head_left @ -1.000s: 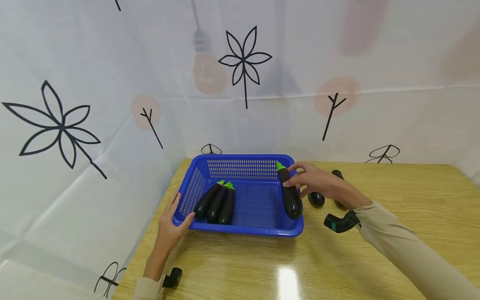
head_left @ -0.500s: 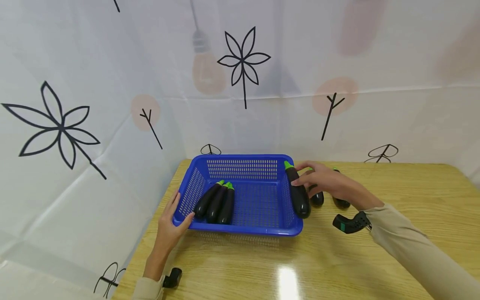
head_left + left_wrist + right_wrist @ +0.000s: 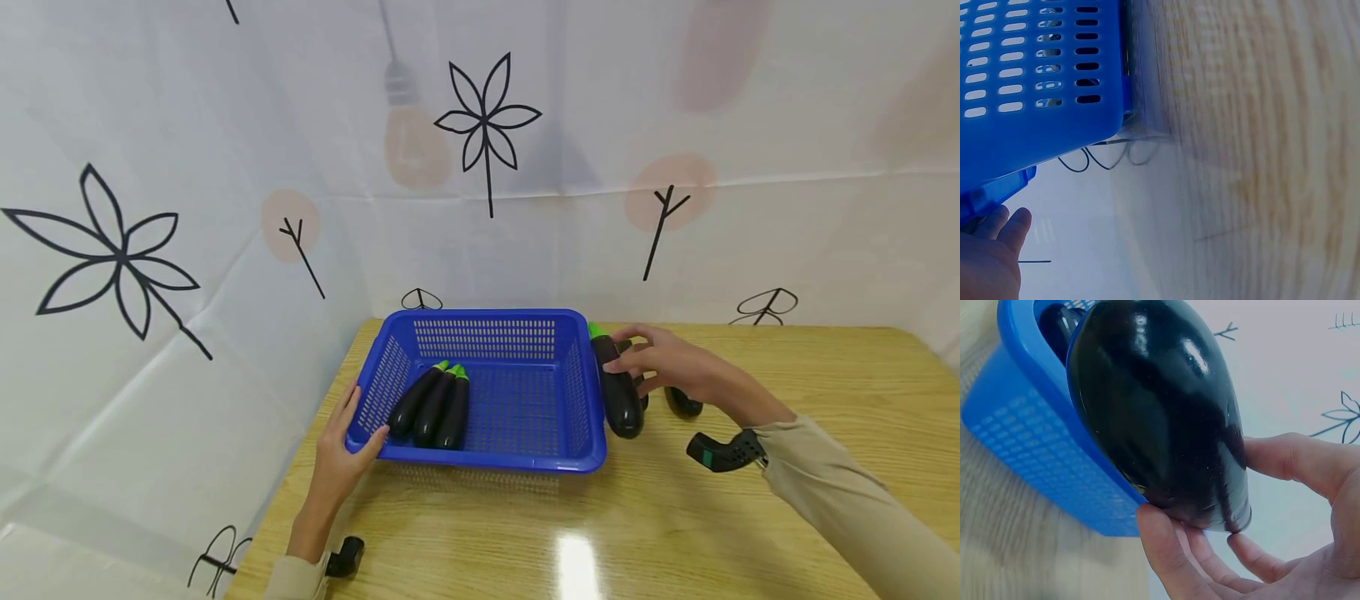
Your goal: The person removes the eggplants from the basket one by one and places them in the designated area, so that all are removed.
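Observation:
My right hand (image 3: 667,362) holds a dark eggplant (image 3: 622,404) with a green stem, just outside the right rim of a blue plastic basket (image 3: 487,460). In the right wrist view, thumb and fingers grip the eggplant (image 3: 1154,406) near one end, its rounded end towards the camera. Three eggplants (image 3: 431,408) lie side by side in the left part of the basket. At the basket's near left corner my left hand (image 3: 337,458) holds the rim, thumb on the front edge and fingers along the left side. In the left wrist view only part of that hand (image 3: 988,256) shows.
Another eggplant (image 3: 684,402) lies on the wooden table (image 3: 817,383) to the right, partly behind my right hand. One more is mostly hidden behind the held one. A white patterned cloth (image 3: 570,250) hangs behind and left of the table.
My right hand has moved rightward with the eggplant, from over the basket's right side to outside its rim. The left hand and basket have stayed put.

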The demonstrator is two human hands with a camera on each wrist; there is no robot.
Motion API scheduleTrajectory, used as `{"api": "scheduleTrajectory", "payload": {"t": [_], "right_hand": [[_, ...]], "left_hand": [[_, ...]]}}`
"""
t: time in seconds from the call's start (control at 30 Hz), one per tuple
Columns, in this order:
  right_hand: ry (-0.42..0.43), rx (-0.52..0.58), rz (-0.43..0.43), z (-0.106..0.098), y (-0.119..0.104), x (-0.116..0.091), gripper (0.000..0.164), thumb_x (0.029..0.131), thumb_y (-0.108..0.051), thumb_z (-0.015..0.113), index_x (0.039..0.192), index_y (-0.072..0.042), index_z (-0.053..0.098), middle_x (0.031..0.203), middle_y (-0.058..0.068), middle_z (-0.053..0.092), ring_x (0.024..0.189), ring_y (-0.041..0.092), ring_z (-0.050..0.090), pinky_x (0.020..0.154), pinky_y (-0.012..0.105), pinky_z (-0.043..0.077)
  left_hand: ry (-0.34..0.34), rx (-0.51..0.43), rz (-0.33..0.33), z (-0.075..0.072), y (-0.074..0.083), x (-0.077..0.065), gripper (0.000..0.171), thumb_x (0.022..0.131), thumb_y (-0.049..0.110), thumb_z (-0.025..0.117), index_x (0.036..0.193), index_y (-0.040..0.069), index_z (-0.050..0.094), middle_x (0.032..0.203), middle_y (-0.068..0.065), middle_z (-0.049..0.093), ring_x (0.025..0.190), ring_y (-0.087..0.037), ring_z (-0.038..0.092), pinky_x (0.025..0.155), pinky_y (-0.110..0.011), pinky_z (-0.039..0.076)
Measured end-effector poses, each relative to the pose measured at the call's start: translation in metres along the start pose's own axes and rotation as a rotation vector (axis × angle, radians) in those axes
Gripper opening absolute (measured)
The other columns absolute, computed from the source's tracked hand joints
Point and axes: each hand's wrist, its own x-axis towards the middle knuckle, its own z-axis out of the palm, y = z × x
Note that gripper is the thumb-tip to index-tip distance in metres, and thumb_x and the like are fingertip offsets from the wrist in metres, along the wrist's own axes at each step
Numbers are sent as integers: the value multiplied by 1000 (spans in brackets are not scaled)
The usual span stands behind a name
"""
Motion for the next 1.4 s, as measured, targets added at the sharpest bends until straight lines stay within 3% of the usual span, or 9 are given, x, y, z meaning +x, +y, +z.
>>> {"api": "scheduleTrajectory", "payload": {"t": [0.33, 0.7, 1.1, 1.4], "right_hand": [[-9, 43, -2, -12, 8, -5, 68, 89, -17, 63, 139, 6, 23, 106, 17, 59, 89, 27, 61, 76, 46, 53], [42, -38, 32, -24, 11, -11, 72, 89, -24, 65, 141, 3, 23, 96, 12, 56, 82, 24, 56, 77, 42, 52], [39, -41, 27, -40, 19, -20, 69, 92, -21, 60, 142, 5, 21, 103, 14, 61, 87, 24, 62, 77, 42, 53], [66, -83, 17, -50, 26, -26, 64, 93, -21, 59, 141, 5, 24, 104, 14, 56, 85, 23, 56, 76, 41, 52]], "left_hand": [[0, -2, -1, 0, 0, 0, 77, 82, 18, 72, 147, 6, 33, 152, -7, 29, 134, -35, 33, 98, -57, 36], [5, -7, -1, 1, -1, 0, 76, 82, 18, 72, 147, 6, 34, 152, -5, 29, 134, -32, 34, 97, -55, 38], [6, 2, -7, 1, -2, 1, 76, 82, 18, 72, 147, 7, 35, 152, -3, 29, 133, -30, 36, 95, -52, 39], [9, -3, 2, 0, -2, 0, 76, 82, 18, 72, 147, 8, 35, 152, -3, 29, 133, -30, 36, 96, -52, 39]]}}
